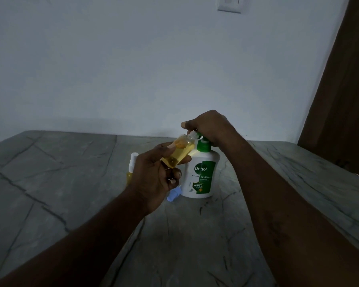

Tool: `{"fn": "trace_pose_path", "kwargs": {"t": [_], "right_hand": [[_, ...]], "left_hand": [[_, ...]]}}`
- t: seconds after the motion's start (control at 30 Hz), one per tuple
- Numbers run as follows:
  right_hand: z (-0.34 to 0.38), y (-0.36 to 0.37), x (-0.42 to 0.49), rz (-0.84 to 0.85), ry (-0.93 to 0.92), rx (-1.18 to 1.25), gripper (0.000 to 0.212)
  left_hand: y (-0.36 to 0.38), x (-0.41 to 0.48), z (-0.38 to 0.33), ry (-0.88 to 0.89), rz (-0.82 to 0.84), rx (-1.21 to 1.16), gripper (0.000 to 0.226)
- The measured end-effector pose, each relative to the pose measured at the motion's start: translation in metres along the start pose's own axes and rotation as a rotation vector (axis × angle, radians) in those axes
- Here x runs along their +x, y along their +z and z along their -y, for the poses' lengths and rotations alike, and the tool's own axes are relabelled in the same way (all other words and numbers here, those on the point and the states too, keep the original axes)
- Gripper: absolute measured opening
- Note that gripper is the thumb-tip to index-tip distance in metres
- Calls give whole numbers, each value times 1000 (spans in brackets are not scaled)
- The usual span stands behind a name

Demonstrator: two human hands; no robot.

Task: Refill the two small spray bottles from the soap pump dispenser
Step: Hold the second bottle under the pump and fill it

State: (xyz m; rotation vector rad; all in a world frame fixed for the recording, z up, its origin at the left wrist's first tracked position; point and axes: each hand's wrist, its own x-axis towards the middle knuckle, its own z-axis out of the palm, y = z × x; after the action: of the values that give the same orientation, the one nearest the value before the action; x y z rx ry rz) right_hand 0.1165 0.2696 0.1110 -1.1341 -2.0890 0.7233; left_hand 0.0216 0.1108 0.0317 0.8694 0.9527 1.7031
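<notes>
Two bare hands work over the grey stone bench (75,183), close to its far edge by the wall. The left hand (153,177) is closed around a small open bottle (177,152) of yellow liquid, thumb on top and fingers curled beneath, holding it tilted so its uncapped neck points up and to the right. That neck sits right at the green spout of the soap pump dispenser (201,175), which stands upright on the bench just behind the hand. The right hand (211,127) lies over the pump head, fingers bent down on it; in this dim light it looks pressed, though I cannot say how far. A second small bottle (131,168), capped in white, stands upright just left of the left hand, partly hidden by it. A pale blue cap (173,195) lies on the bench at the dispenser's foot, below the left hand.
</notes>
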Motion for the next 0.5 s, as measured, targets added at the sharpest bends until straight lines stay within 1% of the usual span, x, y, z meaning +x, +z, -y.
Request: {"fn": "trace_pose_path", "kwargs": {"t": [0.1, 0.23, 0.37, 0.5], "right_hand": [[-1, 1, 3, -1, -10, -21, 43], [1, 1, 3, -42, -71, -100, 37], [3, -3, 0, -104, -128, -84, 39], [6, -5, -3, -79, -120, -63, 38]], "left_hand": [[0, 0, 0, 5, -7, 5, 44], [0, -1, 0, 4, -7, 11, 41], [2, -1, -2, 8, 19, 5, 55], [2, -1, -3, 12, 27, -1, 55]]}}
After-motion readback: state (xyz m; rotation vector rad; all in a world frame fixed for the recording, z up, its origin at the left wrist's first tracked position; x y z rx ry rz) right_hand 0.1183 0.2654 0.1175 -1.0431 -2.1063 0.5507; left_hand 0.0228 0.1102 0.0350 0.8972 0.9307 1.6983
